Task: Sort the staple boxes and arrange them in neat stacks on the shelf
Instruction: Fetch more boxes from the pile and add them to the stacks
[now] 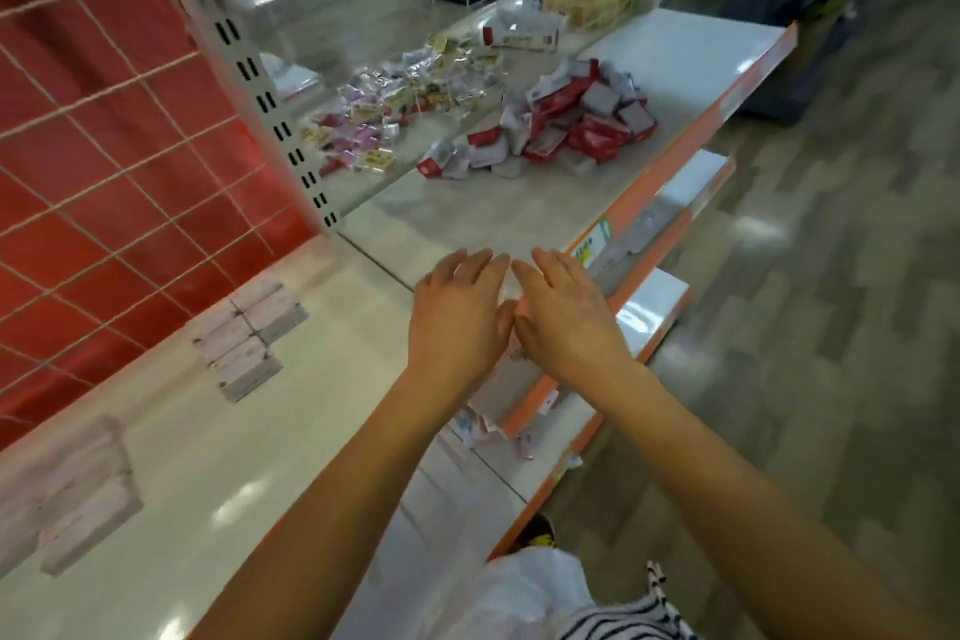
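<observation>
Grip spread, empty, on left hand (pixel 457 317) and right hand (pixel 567 320); staple boxes (pixel 582 120) heaped upper centre on shelf (pixel 467 216), we judge light, stiff, pinchable across long sides.

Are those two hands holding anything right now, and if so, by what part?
Nothing is gripped. The left hand and right hand are spread flat, fingers straight, side by side over the shelf; whether they press something beneath is hidden.
</observation>
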A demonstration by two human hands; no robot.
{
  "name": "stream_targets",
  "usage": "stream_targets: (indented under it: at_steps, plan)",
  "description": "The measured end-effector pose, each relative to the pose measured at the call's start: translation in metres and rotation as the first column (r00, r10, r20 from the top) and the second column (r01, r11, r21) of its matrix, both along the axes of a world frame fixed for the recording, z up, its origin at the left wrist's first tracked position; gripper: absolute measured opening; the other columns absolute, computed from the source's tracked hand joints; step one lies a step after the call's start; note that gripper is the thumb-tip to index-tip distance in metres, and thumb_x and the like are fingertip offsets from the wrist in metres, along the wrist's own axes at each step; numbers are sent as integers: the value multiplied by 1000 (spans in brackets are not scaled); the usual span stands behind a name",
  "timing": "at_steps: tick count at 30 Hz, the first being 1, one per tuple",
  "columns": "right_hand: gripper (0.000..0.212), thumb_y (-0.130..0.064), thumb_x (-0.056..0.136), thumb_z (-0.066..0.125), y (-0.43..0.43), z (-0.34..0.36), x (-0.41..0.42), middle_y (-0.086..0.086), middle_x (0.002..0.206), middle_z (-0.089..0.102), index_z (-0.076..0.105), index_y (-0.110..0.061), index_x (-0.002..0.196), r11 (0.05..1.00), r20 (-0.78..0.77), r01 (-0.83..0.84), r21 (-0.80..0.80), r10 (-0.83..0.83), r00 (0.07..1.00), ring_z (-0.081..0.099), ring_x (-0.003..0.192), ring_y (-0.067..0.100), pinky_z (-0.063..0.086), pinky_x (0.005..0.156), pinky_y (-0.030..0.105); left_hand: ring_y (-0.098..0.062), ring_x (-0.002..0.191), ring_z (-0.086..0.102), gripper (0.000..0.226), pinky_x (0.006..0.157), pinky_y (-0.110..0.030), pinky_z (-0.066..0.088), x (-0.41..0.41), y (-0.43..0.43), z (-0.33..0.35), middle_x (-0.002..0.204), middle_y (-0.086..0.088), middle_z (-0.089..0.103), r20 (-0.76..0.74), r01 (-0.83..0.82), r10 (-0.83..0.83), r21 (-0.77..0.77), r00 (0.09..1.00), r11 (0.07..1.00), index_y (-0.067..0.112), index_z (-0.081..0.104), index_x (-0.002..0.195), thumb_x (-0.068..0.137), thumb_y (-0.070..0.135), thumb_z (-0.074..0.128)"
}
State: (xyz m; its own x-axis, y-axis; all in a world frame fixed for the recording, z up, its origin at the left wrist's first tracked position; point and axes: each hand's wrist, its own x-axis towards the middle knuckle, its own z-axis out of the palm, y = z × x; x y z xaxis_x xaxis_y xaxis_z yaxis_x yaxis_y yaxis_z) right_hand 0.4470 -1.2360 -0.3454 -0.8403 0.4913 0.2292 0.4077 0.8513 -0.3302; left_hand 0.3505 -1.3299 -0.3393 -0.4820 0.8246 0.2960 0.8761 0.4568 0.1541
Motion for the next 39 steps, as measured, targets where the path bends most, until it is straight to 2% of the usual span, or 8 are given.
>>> stream_targets:
  at_steps: [3, 6, 9, 15, 21, 27, 32, 39]
  plan:
    - [55, -16, 81, 67, 40, -2, -14, 28, 137, 45, 50, 2, 131, 1000, -4, 23, -8, -23, 1000, 39, 129, 43, 31, 108, 49, -29, 133, 40, 49, 103, -42, 36, -17, 41, 1, 142, -3, 48, 38, -8, 10, -56, 999, 998, 19, 47, 138, 92, 33, 53]
    - [59, -20, 84, 66, 74, -1, -28, 26, 141, 41, 45, -1, 136, 999, 43, 46, -29, -45, 998, 34, 133, 40, 27, 111, 44, -32, 122, 51, 48, 96, -41, 42, -34, 75, 0, 131, -8, 59, 57, 19, -20, 20, 998, 1000, 11, 56, 131, 88, 33, 54]
    - [57, -22, 85, 65, 104, -5, -36, 25, 138, 44, 47, -1, 135, 994, 32, 103, -44, -101, 994, 37, 130, 40, 29, 109, 43, -24, 135, 35, 52, 108, -36, 29, -51, 106, -2, 144, -2, 45, 144, -24, 38, -94, 989, 995, 17, 39, 143, 96, 35, 48]
    - [51, -26, 88, 61, 163, -11, -48, 20, 130, 52, 49, -4, 133, 978, 17, 163, -130, -163, 987, 43, 122, 37, 35, 101, 40, -31, 116, 53, 52, 95, -37, 40, -66, 158, -5, 128, -13, 57, 252, -50, 67, -72, 965, 996, 11, 45, 138, 93, 35, 55]
    - [30, -15, 84, 65, 220, -9, -68, 24, 96, 63, 60, 2, 108, 976, -172, 176, -128, -196, 965, 61, 82, 41, 48, 67, 38, -30, 107, 59, 47, 86, -37, 45, -79, 214, -14, 118, -11, 62, 376, -221, 207, -6, 903, 975, 10, 50, 128, 89, 34, 61]
    - [38, -35, 93, 52, 259, -15, -85, 15, 102, 60, 46, -5, 116, 932, -89, 291, -214, -315, 945, 58, 90, 33, 38, 65, 30, -22, 101, 64, 42, 79, -24, 45, -87, 250, -22, 112, -3, 68, 571, -415, 256, 165, 780, 895, 16, 56, 124, 84, 26, 66]
    - [46, -39, 93, 51, 265, -20, -86, 17, 116, 52, 45, -10, 128, 952, -34, 270, -143, -277, 960, 54, 100, 35, 38, 68, 33, -24, 95, 60, 40, 71, -27, 38, -87, 263, -30, 103, -6, 66, 627, -627, 432, 118, 649, 770, 11, 59, 109, 83, 39, 69]
    - [34, -36, 88, 62, 274, -25, -81, 15, 109, 48, 57, -10, 109, 958, -186, 133, -256, -184, 965, 52, 89, 30, 33, 66, 28, -13, 80, 47, 43, 65, -26, 31, -74, 268, -31, 90, 0, 58, 593, -677, 480, 155, 646, 719, 14, 51, 93, 77, 47, 73]
